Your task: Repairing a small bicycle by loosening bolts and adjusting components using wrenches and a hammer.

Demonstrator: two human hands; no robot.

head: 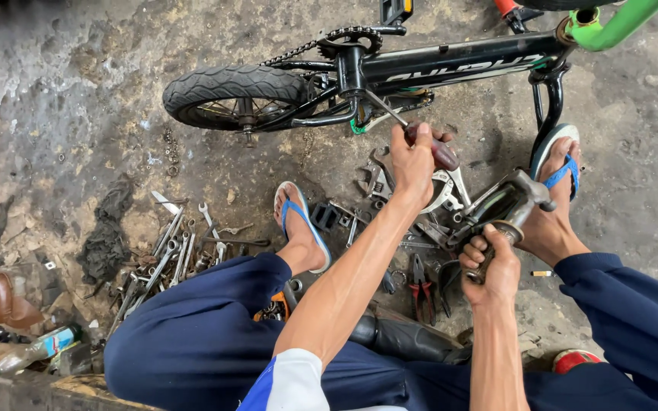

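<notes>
We hold the left hand (413, 156) closed around the dark red handle of a screwdriver (420, 137), whose thin shaft runs up and left until its tip meets the bottom bracket area of the bicycle frame (451, 61), just below the chainring (348, 38). We hold the right hand (493, 266) clenched around the handle of a hammer (508, 209), its metal head raised just to the right of the screwdriver handle and apart from it. The small bicycle lies on its side across the far part of the concrete floor (78, 99), with the rear wheel (234, 95) toward the left and a green tube (618, 23) at the far right corner. Between our two sandalled feet, loose tools lie on the floor, including red-handled pliers (420, 289). A row of spanners (165, 255) lies to the left of the left foot, near a dark rag (104, 236). A plastic bottle (28, 354) rests at the near left corner
</notes>
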